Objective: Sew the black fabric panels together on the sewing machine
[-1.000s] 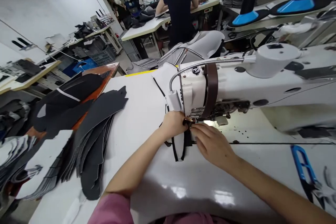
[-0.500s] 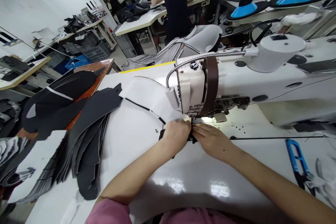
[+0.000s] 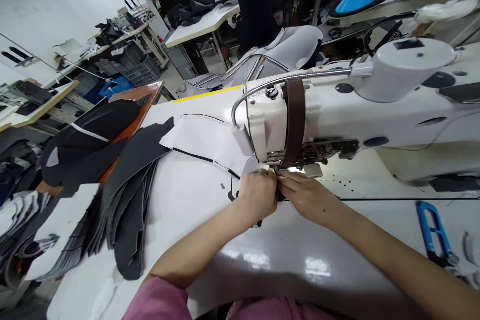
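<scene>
Under the head of a white sewing machine (image 3: 268, 125), both my hands meet close to the needle area. My left hand (image 3: 258, 192) is closed in a pinch on a light fabric piece (image 3: 202, 139) with black edging, which stretches out to the left over the table. Dark bits of material show beneath that hand. My right hand (image 3: 309, 197) lies just to the right, its fingers pressed together and pointing at the needle, over dark material that is mostly hidden. The needle itself is hidden by the hands and machine head.
Stacked dark fabric pieces (image 3: 131, 200) lie on the left of the white table (image 3: 180, 220). Blue-handled snips (image 3: 435, 232) rest at the right. Grey fabric (image 3: 296, 50) is heaped behind the machine. A person in dark clothes (image 3: 251, 5) is at another table beyond.
The view has shifted slightly. The light fabric piece has moved a little left relative to the machine, and my left hand sits closer to my right fingertips.
</scene>
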Demonstrator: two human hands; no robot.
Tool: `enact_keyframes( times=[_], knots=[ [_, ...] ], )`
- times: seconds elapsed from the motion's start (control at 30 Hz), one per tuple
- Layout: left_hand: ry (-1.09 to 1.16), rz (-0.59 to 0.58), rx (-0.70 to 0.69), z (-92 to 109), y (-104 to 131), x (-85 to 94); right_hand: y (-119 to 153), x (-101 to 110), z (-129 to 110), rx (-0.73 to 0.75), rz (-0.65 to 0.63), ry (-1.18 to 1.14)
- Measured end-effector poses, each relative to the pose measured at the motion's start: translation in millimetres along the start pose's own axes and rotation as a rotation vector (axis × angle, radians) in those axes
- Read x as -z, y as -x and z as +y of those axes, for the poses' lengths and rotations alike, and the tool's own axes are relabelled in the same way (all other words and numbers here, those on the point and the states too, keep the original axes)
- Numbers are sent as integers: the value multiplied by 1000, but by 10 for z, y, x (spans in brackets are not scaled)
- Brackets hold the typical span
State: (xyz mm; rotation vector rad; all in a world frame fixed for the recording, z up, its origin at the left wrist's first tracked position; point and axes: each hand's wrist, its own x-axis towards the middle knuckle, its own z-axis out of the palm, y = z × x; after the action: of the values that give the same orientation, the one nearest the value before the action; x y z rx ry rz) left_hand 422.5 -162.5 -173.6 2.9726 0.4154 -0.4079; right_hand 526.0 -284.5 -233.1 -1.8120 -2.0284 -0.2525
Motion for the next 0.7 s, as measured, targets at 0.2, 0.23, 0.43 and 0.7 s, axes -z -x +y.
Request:
enact_keyframes(
  times=[0.2, 0.23, 0.43, 0.7],
  knots=[
    [12, 9, 1, -15, 6, -8, 16, -29, -144, -60, 74, 97],
    [17, 9, 7, -15, 8, -13, 12, -33, -167, -51, 92, 113],
    [44, 24, -7, -22, -3, -49, 22, -71, -252, -81, 108, 91],
    [24, 9, 14, 10, 31, -17, 27, -75, -285, -74, 106, -117]
  ],
)
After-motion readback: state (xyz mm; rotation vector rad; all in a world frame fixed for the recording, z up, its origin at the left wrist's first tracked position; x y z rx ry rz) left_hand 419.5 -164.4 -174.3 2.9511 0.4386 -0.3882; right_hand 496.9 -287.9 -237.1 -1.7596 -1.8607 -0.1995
